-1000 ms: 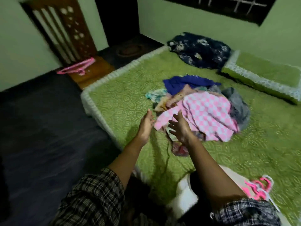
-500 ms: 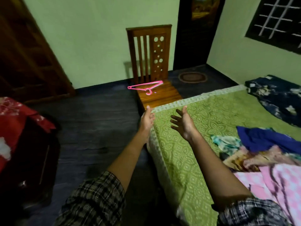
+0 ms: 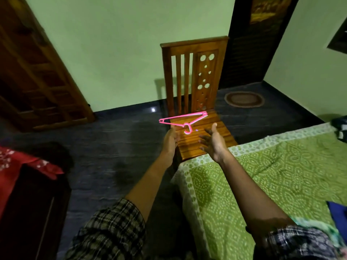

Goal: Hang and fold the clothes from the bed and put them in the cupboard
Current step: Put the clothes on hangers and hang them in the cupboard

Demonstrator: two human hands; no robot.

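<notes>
A pink plastic hanger (image 3: 185, 120) lies flat on the seat of a wooden chair (image 3: 195, 76) at the corner of the bed (image 3: 262, 177). My left hand (image 3: 170, 140) is stretched out just below the hanger's left end, fingers straight, holding nothing. My right hand (image 3: 213, 142) is over the seat's right side, palm turned inward, fingers spread and empty. Only an edge of the clothes pile shows at the lower right: a blue garment (image 3: 338, 214) and a pale patterned one (image 3: 317, 226).
A brown wooden cupboard (image 3: 35, 76) stands at the left wall. A dark piece of furniture with a red cloth (image 3: 20, 166) sits at the lower left. An oval mat (image 3: 244, 99) lies by the dark doorway. Dark floor separates bed and cupboard.
The view has swung left from the clothes pile to the chair. Both hands have moved from above the pile and bed corner to the chair seat, close to the hanger.
</notes>
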